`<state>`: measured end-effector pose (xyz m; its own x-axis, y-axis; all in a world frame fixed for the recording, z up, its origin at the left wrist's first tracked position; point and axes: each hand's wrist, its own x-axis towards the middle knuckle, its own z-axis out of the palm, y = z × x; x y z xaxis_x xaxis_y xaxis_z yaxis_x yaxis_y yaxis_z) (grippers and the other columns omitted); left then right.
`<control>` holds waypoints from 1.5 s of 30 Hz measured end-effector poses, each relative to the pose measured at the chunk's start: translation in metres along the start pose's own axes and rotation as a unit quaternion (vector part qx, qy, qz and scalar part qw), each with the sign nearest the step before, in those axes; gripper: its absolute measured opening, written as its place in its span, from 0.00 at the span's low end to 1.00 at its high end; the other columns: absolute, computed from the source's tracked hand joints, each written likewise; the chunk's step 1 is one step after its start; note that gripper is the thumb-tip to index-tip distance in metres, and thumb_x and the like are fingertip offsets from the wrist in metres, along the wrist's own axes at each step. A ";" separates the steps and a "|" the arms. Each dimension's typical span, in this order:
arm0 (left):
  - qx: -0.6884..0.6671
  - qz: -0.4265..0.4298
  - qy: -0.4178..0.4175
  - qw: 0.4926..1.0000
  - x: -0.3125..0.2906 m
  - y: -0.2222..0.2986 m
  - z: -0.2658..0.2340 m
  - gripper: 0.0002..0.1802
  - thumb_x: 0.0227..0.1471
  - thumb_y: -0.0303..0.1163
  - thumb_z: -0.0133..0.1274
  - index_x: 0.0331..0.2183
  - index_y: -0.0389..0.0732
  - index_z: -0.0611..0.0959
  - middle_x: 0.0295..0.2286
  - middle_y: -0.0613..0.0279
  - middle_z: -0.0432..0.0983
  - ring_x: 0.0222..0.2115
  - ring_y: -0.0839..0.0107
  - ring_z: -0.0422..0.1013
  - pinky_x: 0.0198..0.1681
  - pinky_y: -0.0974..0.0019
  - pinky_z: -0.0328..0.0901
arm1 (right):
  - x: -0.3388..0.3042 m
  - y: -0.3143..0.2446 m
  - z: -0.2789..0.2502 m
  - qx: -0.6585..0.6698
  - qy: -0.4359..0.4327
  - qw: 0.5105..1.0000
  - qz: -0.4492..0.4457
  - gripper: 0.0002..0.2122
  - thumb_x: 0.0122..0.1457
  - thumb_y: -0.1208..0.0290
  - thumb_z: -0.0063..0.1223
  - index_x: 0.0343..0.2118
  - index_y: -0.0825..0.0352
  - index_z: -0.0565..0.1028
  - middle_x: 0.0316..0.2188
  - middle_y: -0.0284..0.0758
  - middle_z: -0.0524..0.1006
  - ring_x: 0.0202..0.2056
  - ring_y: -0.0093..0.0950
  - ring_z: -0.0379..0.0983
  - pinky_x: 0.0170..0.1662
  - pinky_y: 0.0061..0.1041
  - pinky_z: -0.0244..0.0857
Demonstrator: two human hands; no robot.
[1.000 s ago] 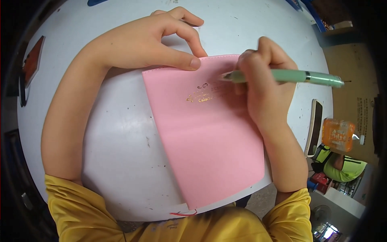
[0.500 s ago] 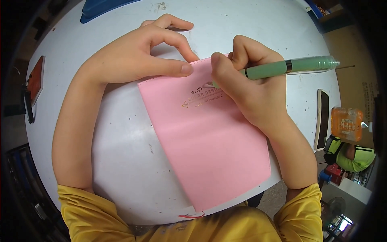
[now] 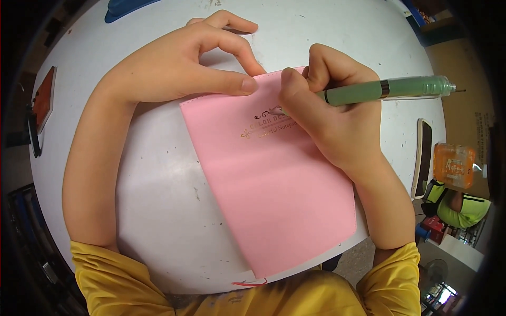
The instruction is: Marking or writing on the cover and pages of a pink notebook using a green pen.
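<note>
A pink notepad [image 3: 279,184] lies slanted on the white table, with decorative lettering and scrolls on its cover near the far end. My right hand [image 3: 337,100] is closed around a green pen [image 3: 356,92], whose pale tip touches or hovers just over the scrollwork; which of the two I cannot tell. The pen's clear back end points right. My left hand [image 3: 195,63] rests at the notepad's far edge, thumb pressed on the cover and forefinger by the edge. Its other fingers are spread over the table.
The white table [image 3: 153,174] has a blue tray-like object [image 3: 129,6] at the far left. A reddish-brown flat object [image 3: 48,97] is at the left rim. On the right are a phone-like object [image 3: 422,158], an orange container [image 3: 454,164] and a person's yellow-green sleeve [image 3: 464,209]. A red ribbon [image 3: 250,284] trails from the notepad.
The view has shifted slightly. My right hand and the pen sit a little further right, uncovering more of the cover's lettering. Both hands keep nearly the same pose.
</note>
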<state>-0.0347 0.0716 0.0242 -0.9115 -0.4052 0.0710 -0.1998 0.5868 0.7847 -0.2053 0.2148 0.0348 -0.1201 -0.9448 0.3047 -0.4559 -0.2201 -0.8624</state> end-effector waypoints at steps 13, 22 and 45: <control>-0.048 0.017 -0.062 0.997 0.006 -0.006 -0.005 0.14 0.46 0.45 0.62 0.37 0.52 0.85 0.57 0.40 0.53 0.58 0.37 0.48 0.55 0.36 0.45 | 0.000 0.000 0.000 -0.015 0.006 1.000 -0.008 0.15 0.49 0.82 0.49 0.15 0.61 0.57 0.12 0.23 0.59 0.16 0.14 0.52 0.21 0.12 0.51; -0.041 0.023 -0.064 0.997 0.007 -0.007 -0.005 0.14 0.46 0.45 0.62 0.36 0.53 0.85 0.57 0.40 0.53 0.58 0.37 0.47 0.55 0.36 0.45 | 0.000 0.001 -0.001 -0.013 0.003 1.000 -0.010 0.15 0.49 0.82 0.49 0.15 0.61 0.57 0.12 0.23 0.59 0.16 0.14 0.52 0.21 0.12 0.51; -0.032 0.033 -0.062 0.997 0.008 -0.009 -0.005 0.15 0.45 0.46 0.62 0.37 0.53 0.85 0.57 0.40 0.53 0.59 0.37 0.46 0.54 0.34 0.44 | 0.002 -0.003 0.000 -0.017 0.015 1.000 0.008 0.15 0.50 0.82 0.47 0.15 0.60 0.56 0.11 0.23 0.59 0.15 0.14 0.53 0.21 0.11 0.51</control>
<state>-0.0384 0.0596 0.0212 -0.9600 -0.2753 0.0506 -0.1182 0.5625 0.8183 -0.2043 0.2135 0.0381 -0.1532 -0.9403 0.3040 -0.4842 -0.1968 -0.8526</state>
